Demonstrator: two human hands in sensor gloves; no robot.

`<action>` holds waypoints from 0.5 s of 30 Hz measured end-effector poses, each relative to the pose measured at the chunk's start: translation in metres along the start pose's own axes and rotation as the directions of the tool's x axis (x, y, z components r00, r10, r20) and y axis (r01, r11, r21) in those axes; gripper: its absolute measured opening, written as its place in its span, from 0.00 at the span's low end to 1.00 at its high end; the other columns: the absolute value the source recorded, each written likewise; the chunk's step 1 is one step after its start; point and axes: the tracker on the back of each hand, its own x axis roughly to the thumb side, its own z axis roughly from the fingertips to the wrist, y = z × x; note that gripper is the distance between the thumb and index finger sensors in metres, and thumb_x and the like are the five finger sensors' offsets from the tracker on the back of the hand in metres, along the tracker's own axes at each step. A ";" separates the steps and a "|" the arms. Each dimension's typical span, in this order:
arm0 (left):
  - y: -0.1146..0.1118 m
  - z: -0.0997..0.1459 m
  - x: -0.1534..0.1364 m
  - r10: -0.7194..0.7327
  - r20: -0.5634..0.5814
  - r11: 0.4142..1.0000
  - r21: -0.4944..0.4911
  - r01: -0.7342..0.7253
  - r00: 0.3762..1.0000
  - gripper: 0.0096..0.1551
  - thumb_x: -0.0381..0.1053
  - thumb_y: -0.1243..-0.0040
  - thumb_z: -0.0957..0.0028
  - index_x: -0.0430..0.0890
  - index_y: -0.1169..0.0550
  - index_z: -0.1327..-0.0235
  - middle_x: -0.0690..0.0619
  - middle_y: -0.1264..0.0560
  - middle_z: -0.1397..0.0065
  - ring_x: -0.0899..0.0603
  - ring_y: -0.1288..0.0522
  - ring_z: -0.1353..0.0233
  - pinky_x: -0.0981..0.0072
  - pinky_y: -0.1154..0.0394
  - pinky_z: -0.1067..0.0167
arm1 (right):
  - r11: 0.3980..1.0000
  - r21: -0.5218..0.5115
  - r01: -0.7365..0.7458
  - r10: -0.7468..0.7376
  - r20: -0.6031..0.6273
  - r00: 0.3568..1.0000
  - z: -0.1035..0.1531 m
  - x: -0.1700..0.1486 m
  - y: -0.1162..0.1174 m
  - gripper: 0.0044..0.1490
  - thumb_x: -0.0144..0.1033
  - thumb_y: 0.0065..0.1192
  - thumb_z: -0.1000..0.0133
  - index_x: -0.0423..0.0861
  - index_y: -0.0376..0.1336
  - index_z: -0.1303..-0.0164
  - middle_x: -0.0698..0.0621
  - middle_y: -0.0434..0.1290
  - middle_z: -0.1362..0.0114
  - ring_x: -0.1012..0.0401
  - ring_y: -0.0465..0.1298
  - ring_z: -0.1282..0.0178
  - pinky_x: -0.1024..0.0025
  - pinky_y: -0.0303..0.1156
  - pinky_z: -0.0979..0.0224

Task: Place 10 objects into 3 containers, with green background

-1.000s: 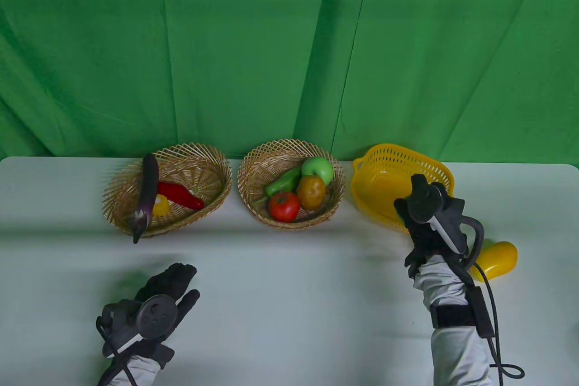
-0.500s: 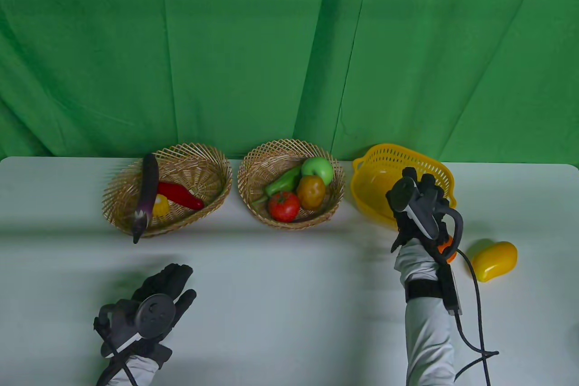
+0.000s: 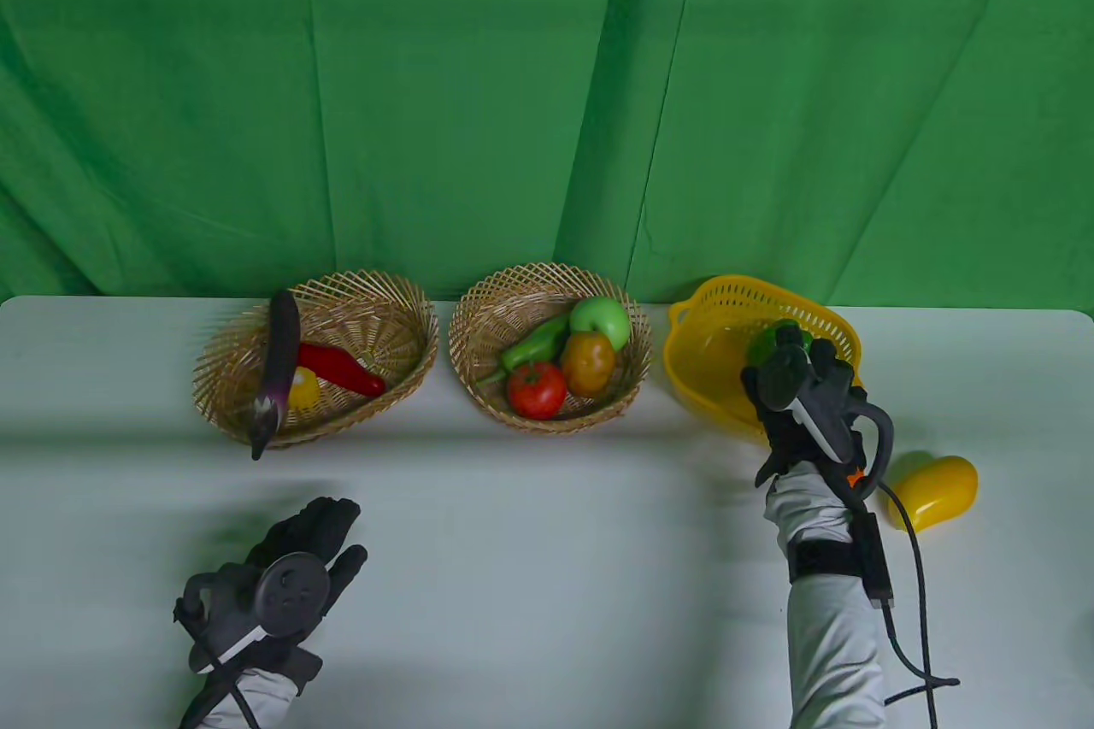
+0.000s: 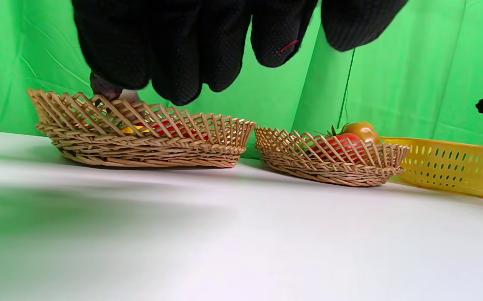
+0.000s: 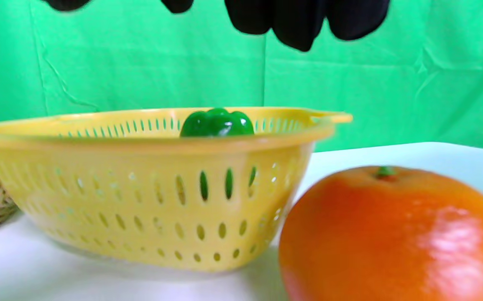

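Note:
A green bell pepper (image 3: 772,336) lies in the yellow colander (image 3: 709,303) at the right; the right wrist view shows its top (image 5: 217,123) above the colander rim (image 5: 141,142). My right hand (image 3: 808,357) hovers over the colander's front edge, its fingers (image 5: 295,21) spread and holding nothing. An orange (image 5: 392,234) sits on the table under my right wrist, just peeking out in the table view (image 3: 853,474). A yellow mango (image 3: 933,491) lies to its right. My left hand (image 3: 342,532) rests open on the table at the front left.
The left wicker basket (image 3: 402,310) holds an eggplant (image 3: 278,361), a red pepper (image 3: 342,367) and a yellow piece (image 3: 303,387). The middle basket (image 3: 479,310) holds a green apple (image 3: 602,319), a green chili (image 3: 534,342), a tomato (image 3: 537,390) and a brownish fruit (image 3: 588,361).
My right hand reached over the colander and let go of the green pepper, which now lies inside. The colander shifted slightly. My left hand barely moved.

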 end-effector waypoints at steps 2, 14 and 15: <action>0.000 0.000 0.000 -0.001 -0.001 1.000 0.001 0.001 1.000 0.36 0.65 0.52 0.39 0.55 0.33 0.18 0.43 0.27 0.20 0.36 0.23 0.26 0.41 0.26 0.37 | 0.999 0.005 0.051 -0.051 -0.003 0.999 0.004 -0.009 -0.004 0.48 0.65 0.41 0.41 0.56 0.40 0.12 0.37 0.47 0.09 0.34 0.53 0.15 0.32 0.52 0.18; -0.001 -0.002 0.001 0.003 0.015 1.000 0.010 -0.003 1.000 0.36 0.65 0.52 0.39 0.54 0.33 0.18 0.43 0.27 0.20 0.36 0.23 0.26 0.41 0.26 0.37 | 0.986 0.041 0.165 -0.161 -0.084 0.983 0.030 -0.070 -0.016 0.52 0.65 0.45 0.41 0.52 0.39 0.11 0.36 0.47 0.09 0.33 0.53 0.15 0.34 0.55 0.18; -0.001 -0.002 0.001 0.003 0.016 1.000 0.011 -0.003 1.000 0.36 0.65 0.52 0.39 0.55 0.33 0.18 0.43 0.27 0.20 0.36 0.23 0.26 0.41 0.26 0.37 | 0.985 0.055 0.165 -0.160 -0.090 0.983 0.033 -0.074 -0.015 0.53 0.66 0.45 0.41 0.51 0.38 0.11 0.35 0.47 0.09 0.33 0.53 0.15 0.34 0.55 0.18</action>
